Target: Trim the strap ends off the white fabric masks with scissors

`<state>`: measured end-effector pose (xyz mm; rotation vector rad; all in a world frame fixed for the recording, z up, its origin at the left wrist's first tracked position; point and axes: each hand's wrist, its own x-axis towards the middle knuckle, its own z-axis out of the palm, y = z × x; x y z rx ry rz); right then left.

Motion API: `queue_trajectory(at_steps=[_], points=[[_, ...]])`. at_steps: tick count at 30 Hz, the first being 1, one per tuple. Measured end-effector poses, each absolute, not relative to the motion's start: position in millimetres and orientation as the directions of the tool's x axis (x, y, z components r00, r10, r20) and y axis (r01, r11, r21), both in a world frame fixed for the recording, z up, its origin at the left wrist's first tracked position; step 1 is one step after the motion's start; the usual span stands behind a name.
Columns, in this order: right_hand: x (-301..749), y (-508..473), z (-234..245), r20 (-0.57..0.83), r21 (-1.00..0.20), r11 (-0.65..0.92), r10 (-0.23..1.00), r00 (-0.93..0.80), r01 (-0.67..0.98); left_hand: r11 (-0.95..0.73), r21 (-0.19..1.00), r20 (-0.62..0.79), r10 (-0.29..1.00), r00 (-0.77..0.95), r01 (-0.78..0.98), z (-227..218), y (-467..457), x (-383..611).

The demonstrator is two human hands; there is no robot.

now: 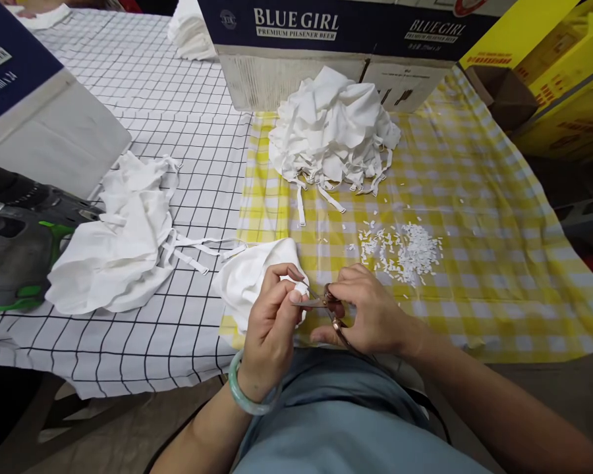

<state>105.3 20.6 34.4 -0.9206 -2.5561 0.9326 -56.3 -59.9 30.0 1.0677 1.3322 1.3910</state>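
Note:
My left hand, with a green bangle on its wrist, pinches the edge of a white cloth piece with straps near the table's front edge. In my right hand is a pair of scissors; its blades are apart and point left at the pinched cloth. The exact spot between the blades is partly hidden by my fingers. Small white clippings lie scattered to the right. Behind them rises a heap of white strapped cloth pieces. More such white cloth lies at the left, its straps trailing towards the held piece.
A Blue Girl beer carton stands behind the heap, and another carton at the left. A dark machine with green trim is at the left edge. Yellow boxes stand at the right. Folded white cloth lies farther back.

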Motion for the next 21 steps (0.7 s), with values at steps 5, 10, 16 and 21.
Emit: queue_trajectory(at_steps=[5, 10, 16, 21], points=[[105.6, 20.7, 34.8, 0.054, -0.664, 0.594, 0.644, -0.763, 0.455, -0.049, 0.999, 0.05, 0.98, -0.194, 0.011, 29.1, -60.6, -56.0], [106.6, 20.6, 32.7, 0.081, -0.678, 0.596, 0.643, -0.762, 0.43, -0.046, 0.999, 0.047, 0.985, -0.164, 0.01, 28.8, -60.9, -55.9], [107.0, 21.6, 30.8, 0.089, -0.669, 0.603, 0.646, -0.758, 0.435, -0.066, 0.998, 0.064, 0.987, -0.145, -0.007, 26.9, -60.9, -54.2], [108.4, 22.1, 29.7, 0.076, -0.667, 0.599, 0.647, -0.759, 0.443, -0.07, 0.998, 0.071, 0.987, -0.143, 0.01, 25.0, -59.6, -53.5]])
